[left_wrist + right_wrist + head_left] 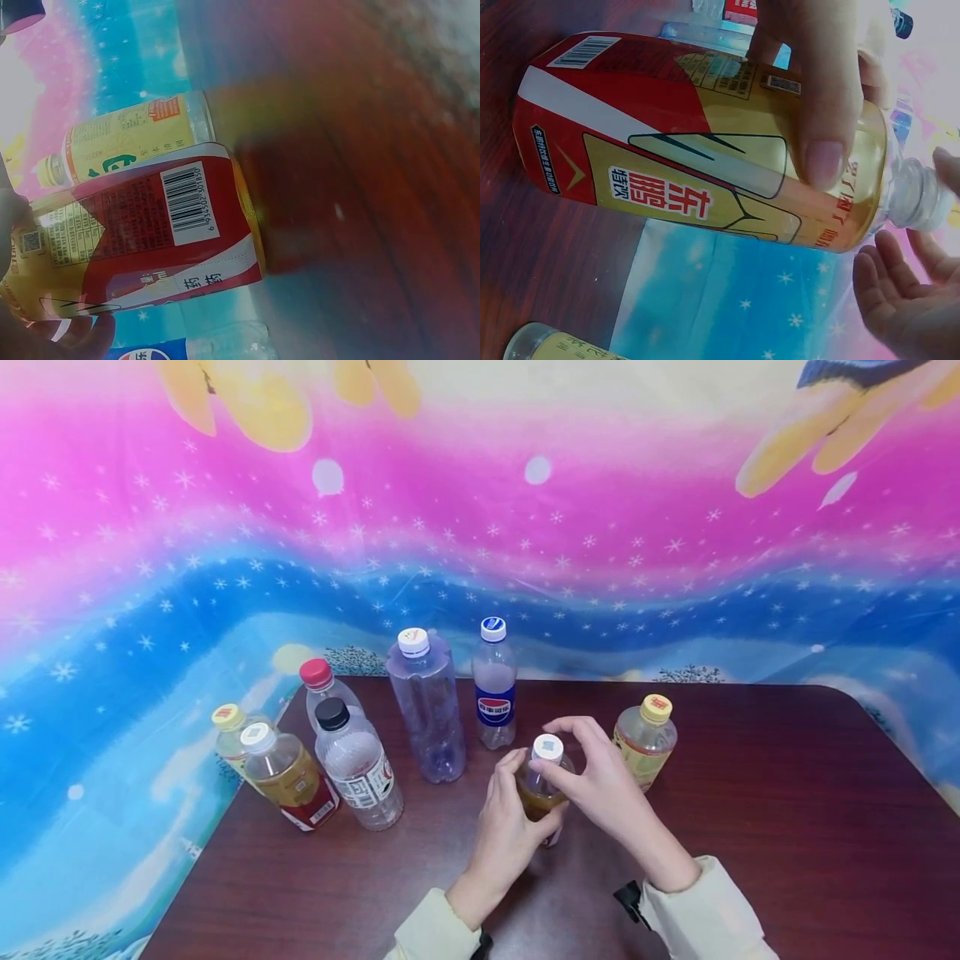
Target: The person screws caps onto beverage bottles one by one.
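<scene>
A plastic drink bottle [645,127] with a red and gold label stands upright near the table's front middle, tilted little if at all. My left hand [506,814] grips its body, thumb on the near side and fingers round the far side. At the top, my right hand [600,777] has thumb and index finger on either side of the white cap [548,747]. The other right fingers [874,281] are bent below the bottle's neck. In the left wrist view the label's barcode side faces the camera, and the cap is out of frame.
Behind stand a Pepsi bottle [495,693] and a large clear bottle [431,718]. A yellow-capped bottle [647,739] is to the right. Leftward are a black-capped bottle [360,768], a red-capped bottle [318,681], a white-capped bottle [288,777] and another yellow-capped bottle [228,731]. A patterned cloth [480,527] hangs beyond the table [787,793].
</scene>
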Motion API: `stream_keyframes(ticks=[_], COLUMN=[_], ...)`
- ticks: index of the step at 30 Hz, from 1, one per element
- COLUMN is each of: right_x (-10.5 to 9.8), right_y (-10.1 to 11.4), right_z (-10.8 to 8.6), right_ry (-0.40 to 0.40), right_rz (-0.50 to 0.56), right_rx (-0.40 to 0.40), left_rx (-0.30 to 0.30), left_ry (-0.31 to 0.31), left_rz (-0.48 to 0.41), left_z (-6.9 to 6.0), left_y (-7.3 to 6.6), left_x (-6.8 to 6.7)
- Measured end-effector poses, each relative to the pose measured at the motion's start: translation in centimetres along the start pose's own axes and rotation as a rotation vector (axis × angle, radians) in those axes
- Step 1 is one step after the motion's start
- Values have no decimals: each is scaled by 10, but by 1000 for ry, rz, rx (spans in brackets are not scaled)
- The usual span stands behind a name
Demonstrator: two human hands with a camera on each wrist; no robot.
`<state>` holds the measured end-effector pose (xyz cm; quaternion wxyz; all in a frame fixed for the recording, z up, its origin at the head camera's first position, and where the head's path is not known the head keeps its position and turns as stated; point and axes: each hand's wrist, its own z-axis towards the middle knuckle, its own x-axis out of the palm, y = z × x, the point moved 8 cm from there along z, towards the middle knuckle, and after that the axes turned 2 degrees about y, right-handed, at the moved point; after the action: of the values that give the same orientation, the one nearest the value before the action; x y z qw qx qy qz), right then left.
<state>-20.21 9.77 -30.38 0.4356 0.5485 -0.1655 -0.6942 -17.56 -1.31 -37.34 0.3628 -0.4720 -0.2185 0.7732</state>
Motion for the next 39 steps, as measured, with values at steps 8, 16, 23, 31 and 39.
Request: stream_keyframes(ticks=[8, 16, 23, 31, 39], right_x=[0, -3, 3, -2, -2], right_y=[-1, -8, -4, -1, -8], right_z=[-4, -1, 0, -4, 2], right_ry=[72, 14, 54, 93, 27], right_rz=[61, 25, 34, 36, 21], right_rx=[-15, 89, 15, -21, 110], left_rx=[12, -7, 2, 0, 2], left_ry=[-11, 5, -8, 1, -5], left_rz=[5, -1, 2, 10, 8], left_z=[1, 2, 0, 1, 0], left_y=[-1, 0, 1, -1, 0], left_x=[0, 2, 2, 0, -1])
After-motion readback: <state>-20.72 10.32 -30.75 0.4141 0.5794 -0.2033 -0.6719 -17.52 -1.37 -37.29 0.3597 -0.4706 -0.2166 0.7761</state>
